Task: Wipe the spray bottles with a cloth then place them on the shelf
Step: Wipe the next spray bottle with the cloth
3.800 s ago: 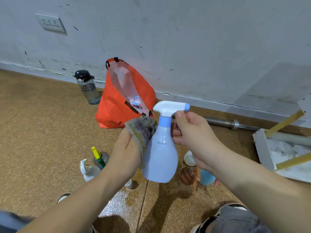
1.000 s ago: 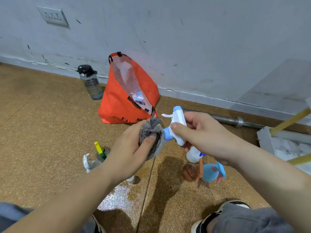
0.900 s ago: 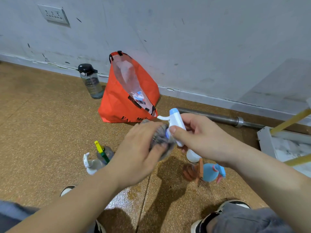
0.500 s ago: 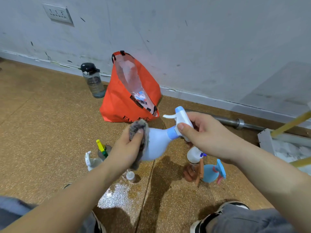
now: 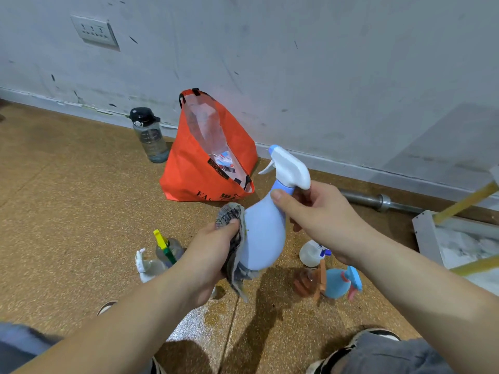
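You are in the wiping step. Your left hand [image 5: 208, 263] grips a grey, nubbly cloth [image 5: 232, 220], fingers curled round it, pressing it against the flank of the pale blue spray bottle [image 5: 263, 238], which hangs off the floor between your hands. Your right hand [image 5: 318, 214] pinches its neck, thumb on the blue collar under the white trigger head [image 5: 290, 168].

The body is smooth, pear-shaped plastic, so next, I judge, hold the neck firmly while the cloth sweeps the base and far side.

Under your right fingers lie a blue teardrop bottle [image 5: 334, 283], an amber bottle [image 5: 303, 283] and a small white bottle [image 5: 310, 252]. A clear bottle with a yellow-green trigger [image 5: 167, 248] stands left of your left fingers.

Right of your right hand is the white shelf frame [image 5: 426, 236]. Beyond your fingertips, an orange fabric bag [image 5: 199, 174] slumps at the wall.
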A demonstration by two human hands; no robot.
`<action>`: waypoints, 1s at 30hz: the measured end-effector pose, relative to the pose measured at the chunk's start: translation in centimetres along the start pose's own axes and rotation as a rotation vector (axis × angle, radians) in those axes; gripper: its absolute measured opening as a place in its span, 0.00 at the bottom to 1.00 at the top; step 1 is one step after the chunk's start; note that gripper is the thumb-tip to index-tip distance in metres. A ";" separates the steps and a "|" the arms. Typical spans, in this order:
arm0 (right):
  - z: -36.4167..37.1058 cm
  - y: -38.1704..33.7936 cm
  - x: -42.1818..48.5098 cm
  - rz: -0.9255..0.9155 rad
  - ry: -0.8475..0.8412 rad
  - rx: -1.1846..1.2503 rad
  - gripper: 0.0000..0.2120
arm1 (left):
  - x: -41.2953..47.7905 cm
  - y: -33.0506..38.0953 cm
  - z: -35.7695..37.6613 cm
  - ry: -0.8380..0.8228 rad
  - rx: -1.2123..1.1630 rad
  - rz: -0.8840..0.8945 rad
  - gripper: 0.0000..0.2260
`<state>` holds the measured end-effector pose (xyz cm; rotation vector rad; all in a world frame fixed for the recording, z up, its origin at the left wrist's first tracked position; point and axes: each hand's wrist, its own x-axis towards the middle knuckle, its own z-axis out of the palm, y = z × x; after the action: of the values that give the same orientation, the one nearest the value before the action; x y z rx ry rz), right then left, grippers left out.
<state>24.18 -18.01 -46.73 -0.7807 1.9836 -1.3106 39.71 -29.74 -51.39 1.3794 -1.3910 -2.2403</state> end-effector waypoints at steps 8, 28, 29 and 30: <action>0.0 0.6 0.0 -0.081 0.051 -0.291 0.16 | -1.4 1.4 -0.1 0.189 0.392 0.615 0.11; 0.4 2.9 -1.4 -0.233 -0.204 -0.504 0.11 | 2.3 0.8 -1.9 0.161 0.645 0.497 0.13; 0.4 3.5 -1.6 -0.206 -0.169 -0.503 0.13 | 1.8 0.6 -1.2 0.105 0.689 0.500 0.12; 0.2 4.1 -1.8 -0.176 -0.128 -0.502 0.12 | 1.5 0.3 -0.6 0.051 0.730 0.495 0.12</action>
<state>24.92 -15.43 -50.32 -1.2632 2.2029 -0.8258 39.22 -31.05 -52.19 1.0446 -2.3454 -1.4235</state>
